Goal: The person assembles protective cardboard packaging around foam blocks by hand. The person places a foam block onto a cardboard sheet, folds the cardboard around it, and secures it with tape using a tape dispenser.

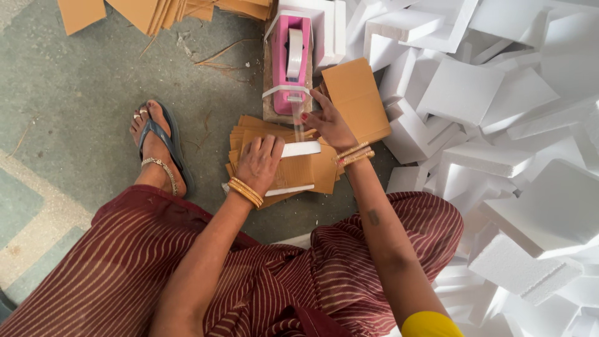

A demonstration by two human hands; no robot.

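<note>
- Hands at work over a small bundle on the floor, seen from above by the person wearing the camera.
- The left hand (261,163) lies palm down on a foam block wrapped in cardboard (293,171), fingers together and pressed flat on its top, holding it in place. Gold bangles circle that wrist.
- The wrapped block sits directly under and just to the right of the left hand; its white foam ends show at the upper and lower edges of the brown wrap.
- The right hand (327,122) is just beyond the block, fingers pinched on a strip of clear tape (298,125) that runs from the dispenser down toward the block. Bangles sit on this wrist too.
- A pink tape dispenser (291,59) stands upright just above the right hand, touching the tape strip.
- Under the block lies a fanned stack of cardboard sheets (249,134); one larger cardboard sheet (357,97) leans beside the right hand.
- To the right, a big heap of white foam pieces (499,118) covers the floor.
- To the left, a foot in a dark sandal (159,146) with an anklet rests on the grey concrete floor (75,100).
- More cardboard pieces (162,12) lie at the top edge.
- A maroon striped garment (125,262) covers the person's knees at the bottom.
</note>
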